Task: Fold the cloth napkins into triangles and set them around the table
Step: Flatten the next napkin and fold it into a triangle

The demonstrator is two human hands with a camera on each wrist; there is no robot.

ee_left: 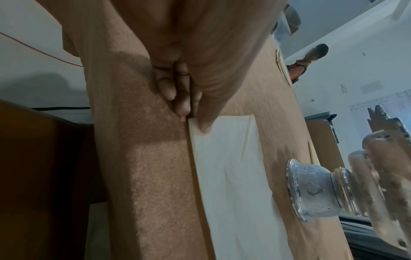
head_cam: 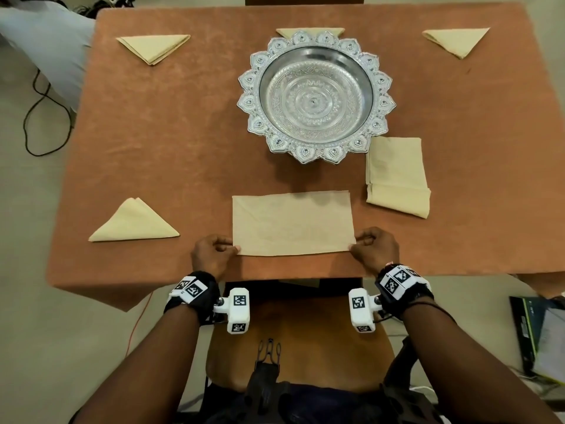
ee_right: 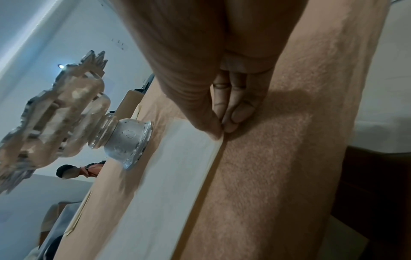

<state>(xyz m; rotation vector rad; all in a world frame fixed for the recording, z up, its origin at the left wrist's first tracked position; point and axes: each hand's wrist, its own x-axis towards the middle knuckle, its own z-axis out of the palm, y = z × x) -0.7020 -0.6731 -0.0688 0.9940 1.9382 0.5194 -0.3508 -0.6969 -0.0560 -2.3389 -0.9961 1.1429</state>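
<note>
A beige cloth napkin (head_cam: 293, 223) lies as a flat rectangle on the brown tablecloth (head_cam: 171, 142) near the front edge. My left hand (head_cam: 214, 250) pinches its near left corner, thumb on top of the napkin (ee_left: 231, 176). My right hand (head_cam: 371, 247) pinches the near right corner of the napkin (ee_right: 177, 176) the same way. Folded triangle napkins lie at the front left (head_cam: 134, 223), back left (head_cam: 154, 47), back middle (head_cam: 289, 32) and back right (head_cam: 457, 41). A stack of unfolded napkins (head_cam: 397, 175) sits right of the rectangle.
An ornate silver pedestal bowl (head_cam: 315, 96) stands in the table's middle, its foot (ee_left: 311, 190) close behind the napkin. A chair seat (head_cam: 299, 332) is under me. Cables (head_cam: 36, 117) run on the floor at left; papers (head_cam: 541, 332) lie at right. Another person (ee_left: 307, 59) stands beyond the table.
</note>
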